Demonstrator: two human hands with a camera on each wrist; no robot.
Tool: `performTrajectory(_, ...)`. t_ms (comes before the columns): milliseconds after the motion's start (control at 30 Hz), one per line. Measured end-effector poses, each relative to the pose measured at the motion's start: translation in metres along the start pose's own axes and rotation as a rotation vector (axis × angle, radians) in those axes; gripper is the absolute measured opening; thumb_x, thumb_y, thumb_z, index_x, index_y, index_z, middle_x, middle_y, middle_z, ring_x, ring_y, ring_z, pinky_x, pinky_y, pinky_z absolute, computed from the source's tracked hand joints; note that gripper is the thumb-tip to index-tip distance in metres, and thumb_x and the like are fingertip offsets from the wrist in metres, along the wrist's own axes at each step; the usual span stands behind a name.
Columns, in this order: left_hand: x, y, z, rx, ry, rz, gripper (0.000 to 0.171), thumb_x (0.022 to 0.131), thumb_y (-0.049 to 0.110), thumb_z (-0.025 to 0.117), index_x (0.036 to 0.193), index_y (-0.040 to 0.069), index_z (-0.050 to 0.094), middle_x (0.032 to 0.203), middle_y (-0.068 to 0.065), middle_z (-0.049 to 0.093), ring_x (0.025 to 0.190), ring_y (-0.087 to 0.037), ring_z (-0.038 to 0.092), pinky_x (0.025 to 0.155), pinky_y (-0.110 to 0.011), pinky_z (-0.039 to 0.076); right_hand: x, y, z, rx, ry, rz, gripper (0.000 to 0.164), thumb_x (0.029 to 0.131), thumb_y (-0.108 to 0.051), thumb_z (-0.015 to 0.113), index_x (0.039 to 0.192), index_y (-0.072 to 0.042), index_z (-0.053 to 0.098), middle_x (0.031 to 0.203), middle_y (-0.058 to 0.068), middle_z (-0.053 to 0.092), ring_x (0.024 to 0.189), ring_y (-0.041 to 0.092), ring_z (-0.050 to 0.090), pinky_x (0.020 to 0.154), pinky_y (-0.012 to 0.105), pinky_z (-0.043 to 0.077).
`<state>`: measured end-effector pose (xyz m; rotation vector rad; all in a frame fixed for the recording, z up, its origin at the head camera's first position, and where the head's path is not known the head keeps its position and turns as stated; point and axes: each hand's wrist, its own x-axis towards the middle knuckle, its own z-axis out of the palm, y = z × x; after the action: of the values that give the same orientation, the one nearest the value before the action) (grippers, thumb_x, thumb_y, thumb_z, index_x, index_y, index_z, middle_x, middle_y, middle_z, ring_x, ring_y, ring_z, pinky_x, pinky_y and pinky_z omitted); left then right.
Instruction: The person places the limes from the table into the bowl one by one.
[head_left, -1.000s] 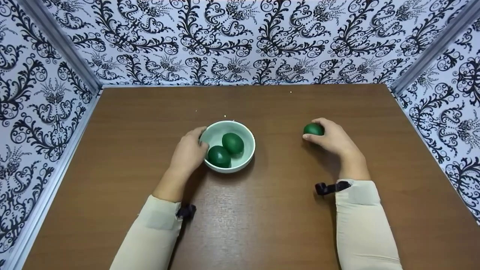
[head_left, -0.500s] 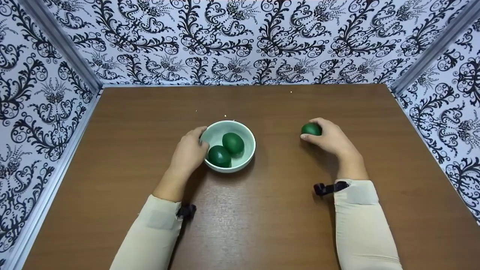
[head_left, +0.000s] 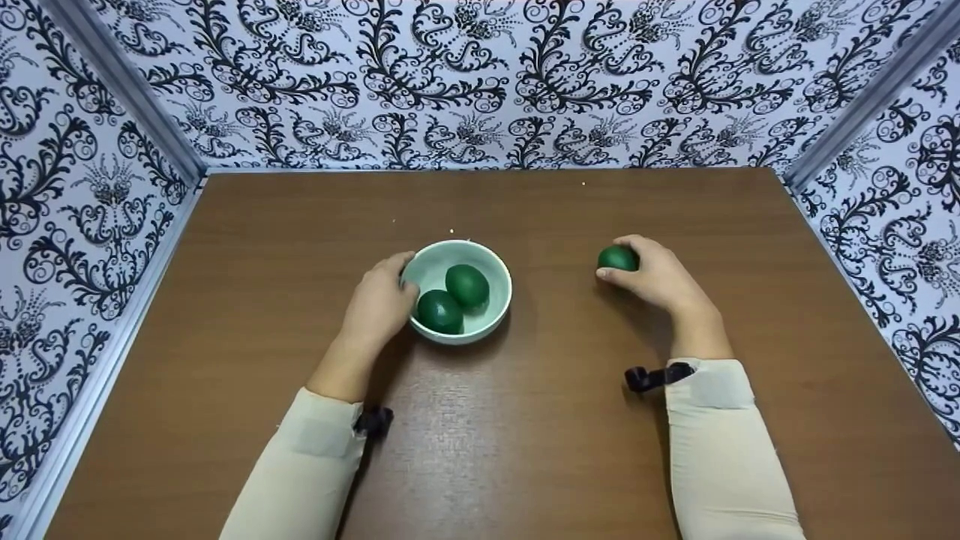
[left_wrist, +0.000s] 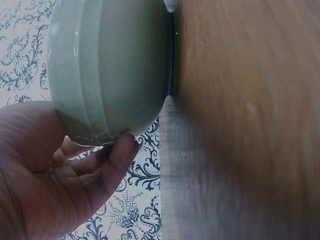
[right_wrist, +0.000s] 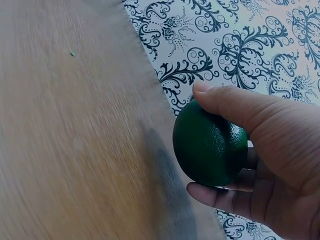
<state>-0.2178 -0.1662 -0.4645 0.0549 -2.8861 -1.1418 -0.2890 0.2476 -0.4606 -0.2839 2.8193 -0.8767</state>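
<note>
A pale green bowl [head_left: 491,322] stands on the wooden table, left of centre in the head view. My left hand [head_left: 379,304] grips its left side, thumb at the rim. In the left wrist view, curled fingertips [left_wrist: 122,150] touch the bowl's outer wall [left_wrist: 120,65]. Inside lie two dark green, oval fruits: one farther back [head_left: 466,286], the other nearer the front [head_left: 440,312]. To the right, my right hand [head_left: 660,277] holds a third green fruit [head_left: 617,259] between thumb and fingers. The right wrist view shows this fruit [right_wrist: 207,145] glossy, with a crease down one side.
The brown table [head_left: 525,420] meets patterned wallpaper panels [head_left: 480,82] at the back and both sides. Small pale specks lie on the table behind the bowl. Black wrist cameras stick out inward from both sleeves, the right one [head_left: 637,379] between the arms.
My right hand has shifted slightly left toward the bowl, carrying the green fruit. The left hand and the bowl have stayed in place.
</note>
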Motion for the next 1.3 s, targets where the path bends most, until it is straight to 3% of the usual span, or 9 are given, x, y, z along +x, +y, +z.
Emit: performTrajectory(1300, -0.001, 0.002, -0.001, -0.015, -0.006, 0.004, 0.054, 0.094, 0.007, 0.056, 0.148, 0.003, 0.055, 0.148, -0.021, 0.059, 0.136, -0.037, 0.057, 0.115, -0.051, 0.045, 0.007, -0.012, 0.011, 0.006, 0.04, -0.079, 0.071, 0.094, -0.045, 0.074, 0.149, -0.005, 0.051, 0.152, 0.02, 0.051, 0.135, 0.04, 0.051, 0.11, 0.058, 0.044)
